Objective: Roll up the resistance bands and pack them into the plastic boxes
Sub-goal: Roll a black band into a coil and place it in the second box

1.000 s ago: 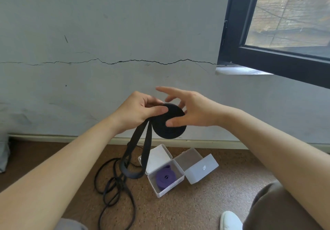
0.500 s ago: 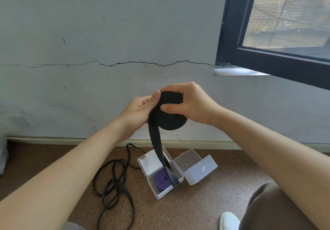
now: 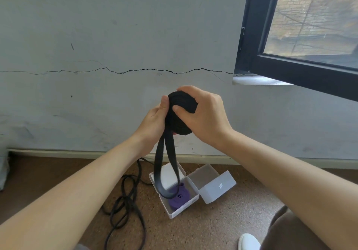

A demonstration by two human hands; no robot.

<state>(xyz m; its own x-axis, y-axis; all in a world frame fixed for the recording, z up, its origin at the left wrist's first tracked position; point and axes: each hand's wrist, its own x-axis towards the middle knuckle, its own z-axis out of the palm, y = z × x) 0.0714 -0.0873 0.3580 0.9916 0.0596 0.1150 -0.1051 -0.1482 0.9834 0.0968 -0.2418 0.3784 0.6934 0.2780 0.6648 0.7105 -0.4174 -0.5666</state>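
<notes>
Both hands hold a black resistance band (image 3: pixel 181 112) wound into a thick disc in front of the wall. My right hand (image 3: pixel 205 118) grips the roll from the right, thumb on its face. My left hand (image 3: pixel 155 121) presses its left edge with the thumb on top. A short loop of the band's free end (image 3: pixel 164 172) hangs down over the boxes. On the floor an open white plastic box (image 3: pixel 179 211) holds a rolled purple band (image 3: pixel 179 197). A second open plastic box (image 3: pixel 215 185) beside it holds nothing.
A thin black band (image 3: pixel 126 205) lies tangled on the brown floor to the left of the boxes. A cracked grey wall with a skirting board is close ahead, a dark window frame (image 3: pixel 251 36) at upper right. My white shoe (image 3: pixel 249 241) and trouser leg are at lower right.
The roll has been turned and lifted a little higher. The hanging tail has shortened and now dangles as a small loop over the purple band's box. My right hand has closed round the roll.
</notes>
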